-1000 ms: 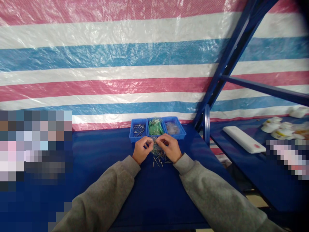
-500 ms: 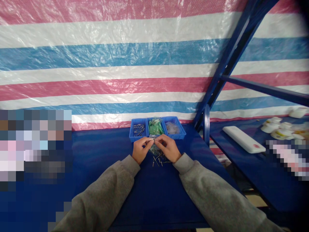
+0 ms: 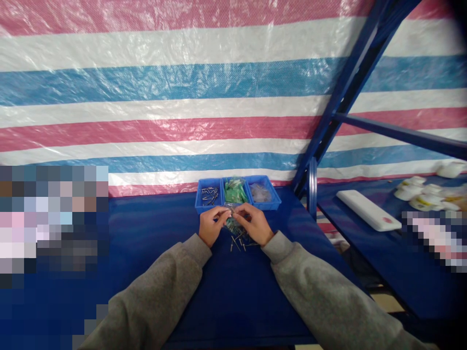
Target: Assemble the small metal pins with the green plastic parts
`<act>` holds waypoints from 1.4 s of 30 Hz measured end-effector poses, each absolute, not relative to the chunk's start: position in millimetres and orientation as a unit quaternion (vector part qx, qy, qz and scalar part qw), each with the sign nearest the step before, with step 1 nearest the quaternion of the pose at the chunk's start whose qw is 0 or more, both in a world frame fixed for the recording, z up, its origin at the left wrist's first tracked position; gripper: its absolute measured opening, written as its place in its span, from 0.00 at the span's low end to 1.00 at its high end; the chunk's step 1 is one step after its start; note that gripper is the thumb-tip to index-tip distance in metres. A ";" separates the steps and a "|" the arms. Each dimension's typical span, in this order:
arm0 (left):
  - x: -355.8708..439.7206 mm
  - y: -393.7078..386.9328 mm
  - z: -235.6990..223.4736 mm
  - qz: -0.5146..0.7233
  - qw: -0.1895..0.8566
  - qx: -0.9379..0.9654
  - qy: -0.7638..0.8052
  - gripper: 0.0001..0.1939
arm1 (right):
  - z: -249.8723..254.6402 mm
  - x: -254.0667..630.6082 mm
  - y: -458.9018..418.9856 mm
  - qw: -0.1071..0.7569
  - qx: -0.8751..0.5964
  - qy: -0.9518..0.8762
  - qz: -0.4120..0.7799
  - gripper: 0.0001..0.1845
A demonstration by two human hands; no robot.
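Note:
My left hand (image 3: 212, 225) and my right hand (image 3: 254, 224) meet over the table, thumbs and fingertips pinched close together. Between them shows a small clear plastic piece (image 3: 230, 208); its exact kind is too small to tell. Just beneath the fingers lies a loose pile of slim metal pins (image 3: 239, 240), rivet-like in shape and partly covered by my right hand. Directly behind my hands stands a blue tray (image 3: 204, 210) with three compartments. Metal pins (image 3: 209, 195) are in its left one, green plastic packets (image 3: 235, 190) in the middle, and clear plastic pieces (image 3: 260, 192) in the right.
The blue table (image 3: 153, 228) ends at a striped plastic sheet (image 3: 164, 131). To the right rises a blue metal frame (image 3: 339, 97). Beyond it, a second table (image 3: 368, 248) carries a long white case (image 3: 368, 210) and several white bottles (image 3: 410, 188). The far left is pixelated.
Both hands stay in nearly the same place. My left hand has shifted slightly left and its fingertips have moved; more of the clear plastic shows between the hands.

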State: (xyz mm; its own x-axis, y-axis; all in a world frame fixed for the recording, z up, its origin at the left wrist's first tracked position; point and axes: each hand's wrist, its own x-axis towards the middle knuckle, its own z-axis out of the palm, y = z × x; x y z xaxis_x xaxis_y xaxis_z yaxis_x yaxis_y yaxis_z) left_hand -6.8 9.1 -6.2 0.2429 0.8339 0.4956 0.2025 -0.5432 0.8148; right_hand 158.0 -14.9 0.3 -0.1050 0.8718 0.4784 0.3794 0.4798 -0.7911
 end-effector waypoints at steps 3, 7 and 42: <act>-6.8 9.2 -6.6 0.491 0.318 0.725 0.363 0.11 | 0.3 158.6 -14.9 0.506 -0.450 -0.692 0.249 0.09; -6.8 9.1 -5.5 0.481 0.316 0.733 0.362 0.12 | 1.2 158.7 -15.0 0.517 -0.453 -0.675 0.268 0.11; -5.7 7.4 -2.5 0.461 0.389 0.716 0.350 0.12 | -0.6 156.5 -15.2 0.536 -0.445 -0.631 0.342 0.15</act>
